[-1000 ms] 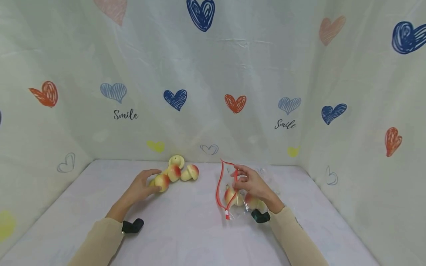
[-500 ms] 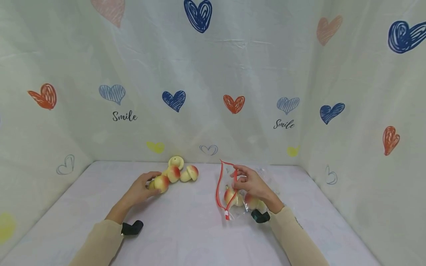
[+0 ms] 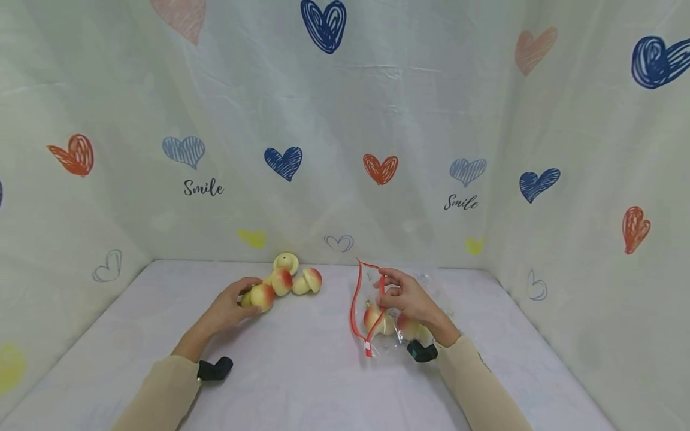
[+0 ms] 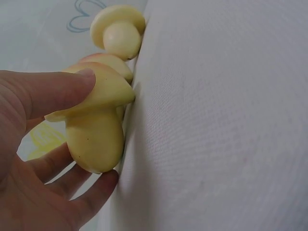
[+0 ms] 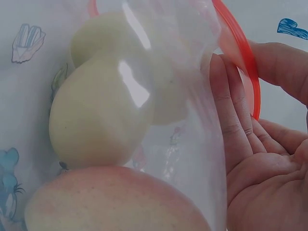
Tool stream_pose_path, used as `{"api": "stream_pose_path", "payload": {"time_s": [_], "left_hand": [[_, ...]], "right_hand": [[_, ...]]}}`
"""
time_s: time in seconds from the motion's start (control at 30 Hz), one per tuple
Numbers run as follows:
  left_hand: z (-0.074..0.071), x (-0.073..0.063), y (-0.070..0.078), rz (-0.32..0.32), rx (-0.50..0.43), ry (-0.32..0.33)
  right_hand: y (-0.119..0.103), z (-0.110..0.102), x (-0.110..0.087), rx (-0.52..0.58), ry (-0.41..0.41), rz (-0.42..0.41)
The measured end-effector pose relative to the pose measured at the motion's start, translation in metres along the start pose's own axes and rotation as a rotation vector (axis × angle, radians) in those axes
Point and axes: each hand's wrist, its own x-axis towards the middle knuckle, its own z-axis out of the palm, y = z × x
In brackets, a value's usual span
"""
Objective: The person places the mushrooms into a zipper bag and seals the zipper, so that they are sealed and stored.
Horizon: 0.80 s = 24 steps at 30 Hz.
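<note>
Well left of the bag (image 3: 353,311), we see a beige sleeve (image 3: 159,392) and a black wrist unit (image 3: 214,369) below the left hand (image 3: 229,305), whose thumb and fingers are clamped on a red-and-yellow mushroom (image 3: 262,296). The thumb lies across its cap, with fingers near its stem; we cannot tell whether it touches the table (image 3: 302,383).

Just beyond it, left of the bag, we find a red-capped mushroom (image 3: 283,280) and, farther back, a pale mushroom (image 3: 286,262) with its underside toward us. Nearest the bag among these 4 lies a tipped mushroom (image 3: 308,281), its red cap pointing right.

The clear bag stands with its red-edged mouth spread and turned left, a white slider (image 3: 368,346) at the near end. Inside we count 2 mushrooms: a front mushroom (image 3: 384,325) near the mouth and a rear mushroom (image 3: 408,328) deeper in, partly covered from us.

At the bag's right edge of the mouth, the right hand (image 3: 409,298) is closed on the red strip, thumb and fingers pinching it. Right of the bag, we see a matching sleeve (image 3: 480,383). Behind the bag hangs a heart-print cloth (image 3: 345,108).
</note>
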Motion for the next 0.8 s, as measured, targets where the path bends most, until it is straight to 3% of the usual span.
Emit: {"api": "stream_pose_path", "payload": {"time_s": [0.37,0.6,0.8], "left_hand": [[0.000,-0.001,0.002,-0.002,0.003,0.001],[-0.001,-0.001,0.007,-0.012,0.018,0.006],[0.000,-0.001,0.007,-0.025,0.011,0.000]], "right_hand": [[0.001,0.000,0.000,0.015,0.003,0.012],[-0.027,0.003,-0.014,0.010,-0.016,0.009],[-0.028,0.003,-0.013,0.014,-0.023,0.012]]}}
